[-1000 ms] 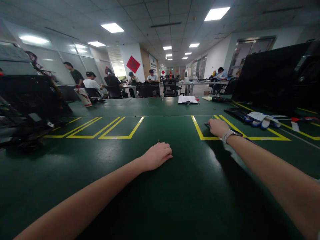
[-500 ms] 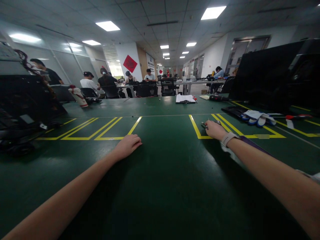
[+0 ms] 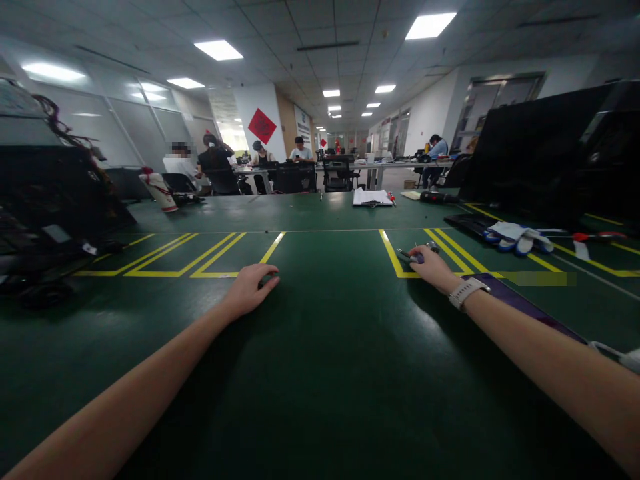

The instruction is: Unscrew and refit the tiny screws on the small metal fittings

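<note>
Right hand [image 3: 433, 267]: wristwatch [image 3: 469, 293] behind the fingers, past the heel of the hand, pale grey-beige band with a row of small dark slots, slim case seen edge-on, face not readable. Left hand [image 3: 250, 290]: bare from fingertips back along the forearm.

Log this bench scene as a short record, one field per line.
surface: green table marked with yellow tape
left hand: at the edge of the left-side tape marks, fingers and thumb parted, no object visible in it
right hand: pinching a small metal tool over the right-side tape marks; exact type unclear
right wrist: pale-banded watch
beside right forearm: dark flat panel
far right: white-and-blue gloves
far middle: clipboard with paper
</note>
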Tool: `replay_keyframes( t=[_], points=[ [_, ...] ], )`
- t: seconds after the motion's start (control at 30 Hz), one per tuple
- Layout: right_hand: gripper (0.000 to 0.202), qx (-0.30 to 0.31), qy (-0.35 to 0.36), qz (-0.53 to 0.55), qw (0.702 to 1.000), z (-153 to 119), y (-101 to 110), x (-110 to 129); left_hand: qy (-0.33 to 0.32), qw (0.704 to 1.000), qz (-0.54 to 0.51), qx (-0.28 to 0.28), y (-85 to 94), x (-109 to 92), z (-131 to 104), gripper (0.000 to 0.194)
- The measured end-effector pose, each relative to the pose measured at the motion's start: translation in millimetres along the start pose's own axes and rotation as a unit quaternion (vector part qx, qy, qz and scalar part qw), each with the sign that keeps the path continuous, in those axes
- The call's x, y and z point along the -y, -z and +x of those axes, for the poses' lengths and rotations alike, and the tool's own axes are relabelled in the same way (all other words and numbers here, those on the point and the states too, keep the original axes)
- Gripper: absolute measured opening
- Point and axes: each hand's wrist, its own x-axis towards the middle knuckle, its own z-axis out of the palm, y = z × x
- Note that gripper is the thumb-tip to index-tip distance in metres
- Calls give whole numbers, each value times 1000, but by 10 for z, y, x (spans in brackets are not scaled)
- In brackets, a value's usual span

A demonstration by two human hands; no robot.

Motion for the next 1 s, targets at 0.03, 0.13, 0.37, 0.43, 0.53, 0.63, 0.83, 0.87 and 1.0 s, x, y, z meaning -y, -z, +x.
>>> replay_keyframes(
  t=[0.03, 0.13, 0.37, 0.43, 0.53, 0.63, 0.83, 0.87, 1.0],
  points=[
    [30, 3, 5, 13, 1000, -49, -7, 28, 4, 1000, 1, -8, -1, 12, -4, 34],
    [29, 21, 33, 52, 998, -226, -33, 118, 19, 1000, 1, -21, -5, 40, -15, 35],
    [25, 71, 92, 121, 986, -701, -106, 354, 16, 997, 15, -80, 2, -74, -10, 30],
    [26, 81, 97, 139, 982, -839, -131, 423, -6, 995, 9, -99, -9, -230, -16, 27],
    [26, 95, 100, 166, 976, -1021, -150, 522, -50, 995, -36, -79, -43, -588, -50, 23],
    [23, 105, 94, 192, 971, -1070, -136, 605, -92, 991, -93, -13, -80, -1010, -85, 22],
    [21, 53, 76, 224, 970, -617, -193, 662, -109, 981, -114, 115, -161, -1631, 52, 46],
    [23, 51, 75, 223, 971, -535, -220, 657, -118, 978, -106, 134, -178, -1680, 100, 50],
    [30, 92, 95, 205, 970, -391, -303, 614, -164, 958, -118, 204, -250, -1697, 255, 41]
  ],
)
